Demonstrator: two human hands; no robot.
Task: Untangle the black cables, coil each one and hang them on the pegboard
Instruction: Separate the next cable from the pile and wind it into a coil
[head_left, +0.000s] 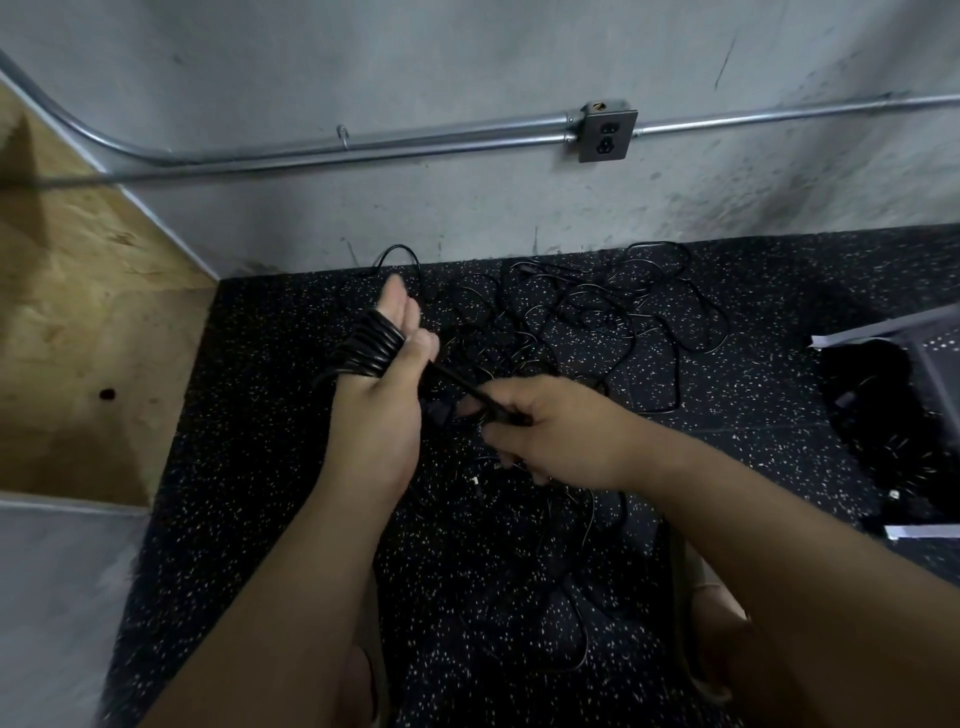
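Novice: Hands first, since they're nearest. What has each got?

Rigger: The left hand (387, 405) stands upright, fingers straight and together. It carries a thick black cable (374, 345) wound in tight, glossy turns across the palm, below the knuckles. The right hand (545, 423) is clenched round the same cable's free stretch, just beside the left wrist.

Novice: Which way does that stretch lie?

Rigger: Taut and slanting, from under the left thumb down and rightward into the right fist. Its long axis runs hand to hand, so the right hand is the one placed to carry the next turn round the left palm. I'd judge there is little slack to wind: a dark lump below the line looks like a plug (439, 415), though I can't be sure.

Novice: And beyond them?

Rigger: A loose tangle of thin black cables (597, 317) sprawls on the black speckled rubber floor (260, 467), well apart from both hands, near the foot of the grey concrete wall (467, 78). None of those looks coiled. A grey perforated panel (940, 353) at the far right may be the pegboard; I cannot tell.
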